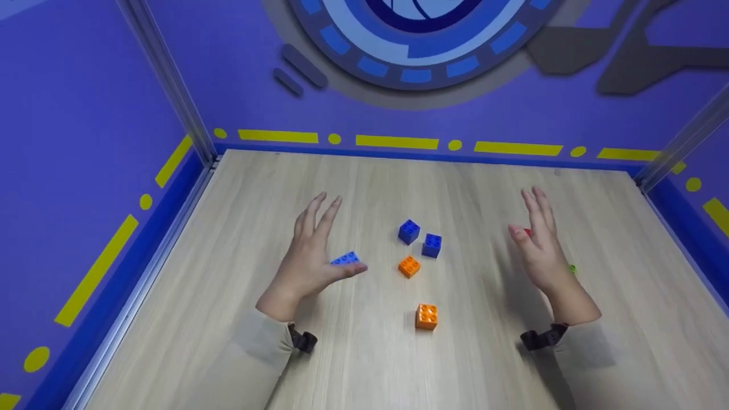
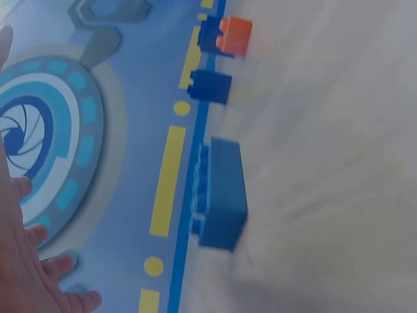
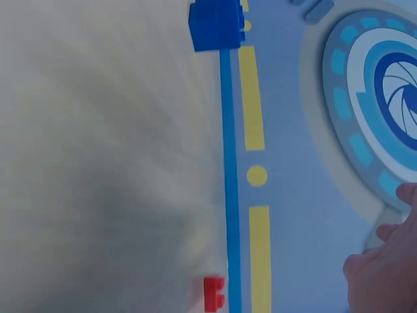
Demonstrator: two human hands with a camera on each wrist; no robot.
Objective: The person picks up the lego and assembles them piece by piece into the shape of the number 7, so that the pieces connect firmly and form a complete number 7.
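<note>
Fingers spread, my left hand [image 1: 310,256] hovers over the left part of the table and holds nothing. Partly behind its thumb lies a long light-blue toy brick [image 1: 345,258], seen whole as a blue brick [image 2: 223,194] in the left wrist view. On the right my right hand [image 1: 544,250] is raised with straight fingers, also holding nothing. It mostly hides a red brick [image 1: 527,232], which the right wrist view shows as a small red brick [image 3: 213,294]. A green brick [image 1: 572,268] peeks out beside that wrist.
Between the hands stand two dark-blue bricks [image 1: 409,232] [image 1: 431,245], with an orange brick [image 1: 409,266] just in front. Another orange brick [image 1: 426,316] sits nearer the person. Purple-blue panels [image 1: 74,142] wall the wooden table [image 1: 364,353] at left, back and right.
</note>
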